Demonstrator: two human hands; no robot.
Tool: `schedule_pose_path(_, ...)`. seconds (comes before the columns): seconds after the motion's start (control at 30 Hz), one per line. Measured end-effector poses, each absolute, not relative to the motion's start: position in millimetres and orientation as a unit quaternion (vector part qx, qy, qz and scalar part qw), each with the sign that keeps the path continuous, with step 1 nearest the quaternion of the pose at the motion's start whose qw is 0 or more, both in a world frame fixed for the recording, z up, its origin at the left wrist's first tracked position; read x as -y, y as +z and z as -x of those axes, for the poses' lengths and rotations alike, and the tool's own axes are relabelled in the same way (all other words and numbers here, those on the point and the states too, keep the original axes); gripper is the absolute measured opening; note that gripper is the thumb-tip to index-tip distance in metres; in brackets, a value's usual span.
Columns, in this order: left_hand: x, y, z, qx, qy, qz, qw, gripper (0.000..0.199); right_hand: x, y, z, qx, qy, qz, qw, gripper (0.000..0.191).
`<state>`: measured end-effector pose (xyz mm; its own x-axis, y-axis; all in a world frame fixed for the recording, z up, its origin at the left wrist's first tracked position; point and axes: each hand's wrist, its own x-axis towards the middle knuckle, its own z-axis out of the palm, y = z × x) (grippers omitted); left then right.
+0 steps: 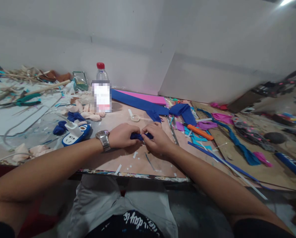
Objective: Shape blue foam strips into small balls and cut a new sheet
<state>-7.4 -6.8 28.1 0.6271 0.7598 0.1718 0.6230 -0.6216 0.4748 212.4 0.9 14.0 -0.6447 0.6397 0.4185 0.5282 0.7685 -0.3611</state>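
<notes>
Near the middle of the table, a small dark blue piece of fabric (136,136) is pinched between both hands. My left hand (121,135), with a metal watch (103,140) on its wrist, grips the left end. Close beside it, my right hand (157,138) holds the right end, thumb and fingertips pressed together. Just behind the hands lies a pale ring of tape (135,118). A long blue strip (138,102) stretches behind the ring, over a pink strip (150,97).
A red-capped bottle (102,96) stands at the back. Left are a power socket (77,135), green-handled pliers (30,99) and pale pink pieces (90,114). To the right lie an orange cutter (200,132), blue strips and a long white stick (242,178). The table's front edge (138,176) is close.
</notes>
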Motion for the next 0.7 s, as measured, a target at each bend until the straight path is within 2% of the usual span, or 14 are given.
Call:
schedule_pose_path(0.17,6.8,30.2,8.0,-0.389,0.185,-0.881,0.194,0.022,-3.3,11.8,-212.8,0.901,0.098,0.325,0.271,0.004)
schedule_pose_path(0.3,6.4,31.5,9.1,-0.376,0.214,-0.87,0.237,0.031,-4.1,12.7,-213.9,0.897,0.094,0.327,0.283,0.006)
schedule_pose_path(0.7,3.5,31.6,10.2,-0.362,0.202,-0.857,0.307,0.025,-1.9,16.4,-214.2,0.897,0.097,0.317,0.293,0.006)
